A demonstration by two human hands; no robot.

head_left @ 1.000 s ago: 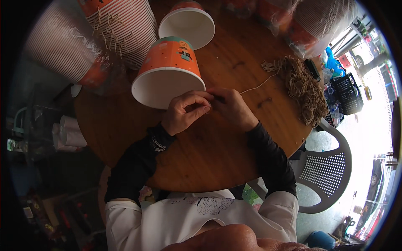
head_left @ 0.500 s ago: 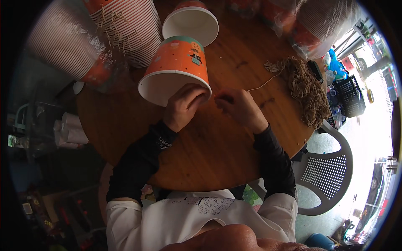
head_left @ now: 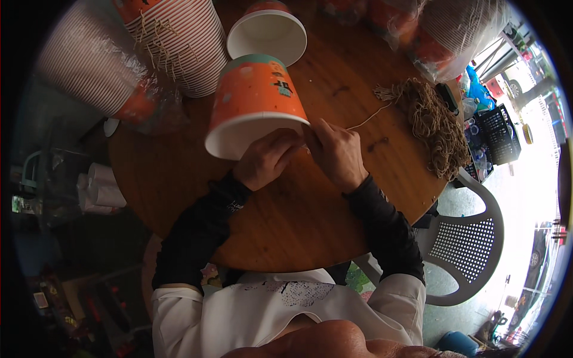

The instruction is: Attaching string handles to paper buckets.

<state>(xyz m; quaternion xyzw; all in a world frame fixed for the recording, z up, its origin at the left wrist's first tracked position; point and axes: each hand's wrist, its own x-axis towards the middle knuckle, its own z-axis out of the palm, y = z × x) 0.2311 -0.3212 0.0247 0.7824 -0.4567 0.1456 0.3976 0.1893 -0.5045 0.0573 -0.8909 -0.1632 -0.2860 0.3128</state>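
With the person [head_left: 227, 316] at six o'clock, the left hand [head_left: 265, 160] and right hand [head_left: 339, 156] are over the middle of the table [head_left: 286, 227], at the three-o'clock edge of a tub [head_left: 253, 92] lying toward eleven. Behind it, at twelve, is a second tub [head_left: 267, 39]. A nested stack [head_left: 182, 51] lies at ten, with a bagged stack [head_left: 86, 68] left of it. Bagged tubs [head_left: 459, 36] lie at two, a twine bundle [head_left: 439, 131] at three. Past that is a crate [head_left: 500, 136]; a chair [head_left: 462, 247] stands at four.

My left hand [head_left: 265, 158]: fingers curled, back upward. My right hand [head_left: 337, 154]: fingers bent, close beside the left. My left forearm [head_left: 200, 230], right forearm [head_left: 384, 227]: converging forward.
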